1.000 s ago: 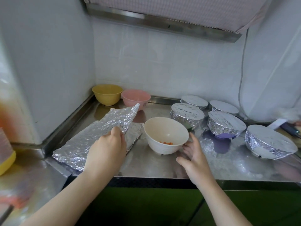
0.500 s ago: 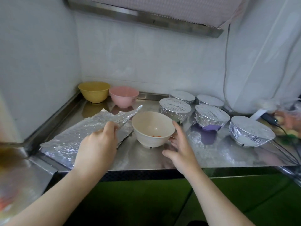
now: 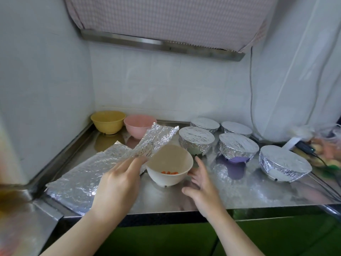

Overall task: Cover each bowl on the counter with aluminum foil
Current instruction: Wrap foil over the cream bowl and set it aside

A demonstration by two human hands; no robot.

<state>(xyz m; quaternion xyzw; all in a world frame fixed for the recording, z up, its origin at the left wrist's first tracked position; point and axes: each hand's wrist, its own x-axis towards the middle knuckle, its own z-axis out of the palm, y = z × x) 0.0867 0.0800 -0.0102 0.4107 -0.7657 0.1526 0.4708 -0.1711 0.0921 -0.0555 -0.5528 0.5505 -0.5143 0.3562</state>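
Held a foil sheet [image 3: 156, 141] up by its near edge in the left hand [image 3: 118, 183], apparently pinched, ready to drape over the white bowl [image 3: 169, 170] at counter centre, with the right hand [image 3: 201, 180] spread open at its four o'clock side to steady it.

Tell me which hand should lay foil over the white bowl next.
Left. The left hand already pinches the foil sheet, lifted beside the white bowl. The right hand is open against the bowl's side, likely better for steadying it.
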